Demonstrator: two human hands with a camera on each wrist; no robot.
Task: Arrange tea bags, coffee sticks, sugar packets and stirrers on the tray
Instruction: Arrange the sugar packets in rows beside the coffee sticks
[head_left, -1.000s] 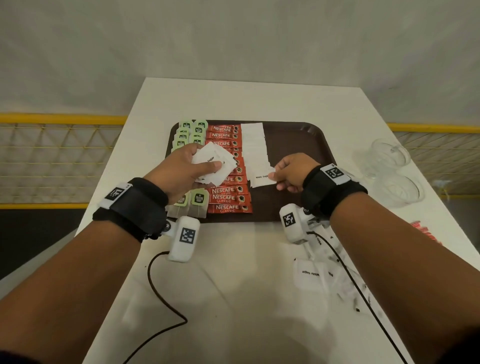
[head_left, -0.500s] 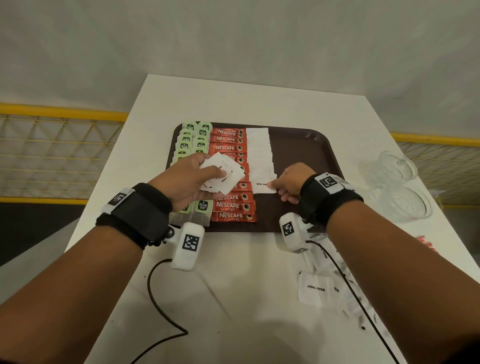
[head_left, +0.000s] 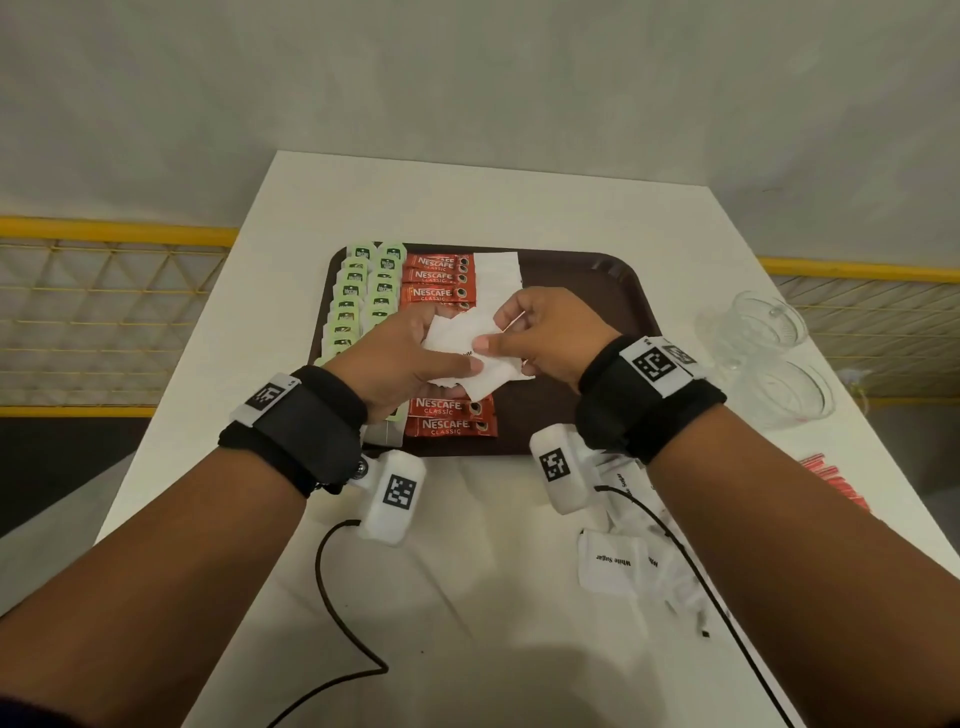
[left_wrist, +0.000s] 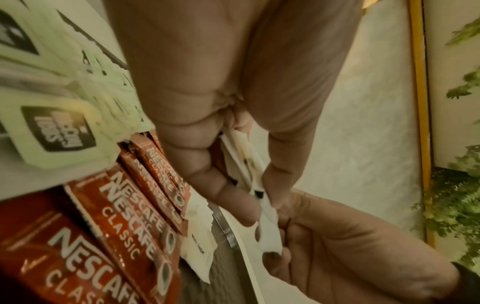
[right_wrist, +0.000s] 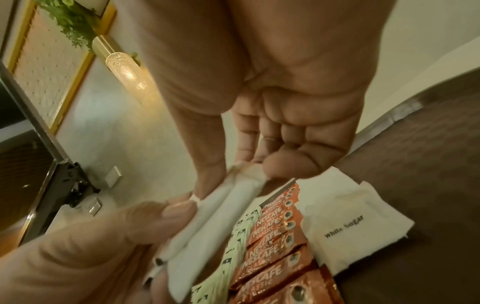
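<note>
A brown tray (head_left: 613, 291) holds two columns of green tea bags (head_left: 363, 291), a column of red coffee sticks (head_left: 439, 275) and a column of white sugar packets (head_left: 498, 267). Above the tray's middle, my left hand (head_left: 415, 358) grips a small stack of sugar packets (head_left: 462, 340). My right hand (head_left: 493, 330) pinches the top packet of that stack between thumb and fingers. The right wrist view shows the pinched packet (right_wrist: 233, 197) and a laid "White Sugar" packet (right_wrist: 348, 228) on the tray below. The left wrist view shows the stack (left_wrist: 249, 164) edge-on in my curled fingers.
Loose sugar packets (head_left: 613, 564) lie on the white table under my right forearm. Two clear glass cups (head_left: 769, 322) stand to the right of the tray. Red items (head_left: 826, 478) lie at the table's right edge. Camera cables trail across the near tabletop.
My right hand let go of the packet it laid on the tray and moved up and left to the stack in my left hand, where it now pinches a packet.
</note>
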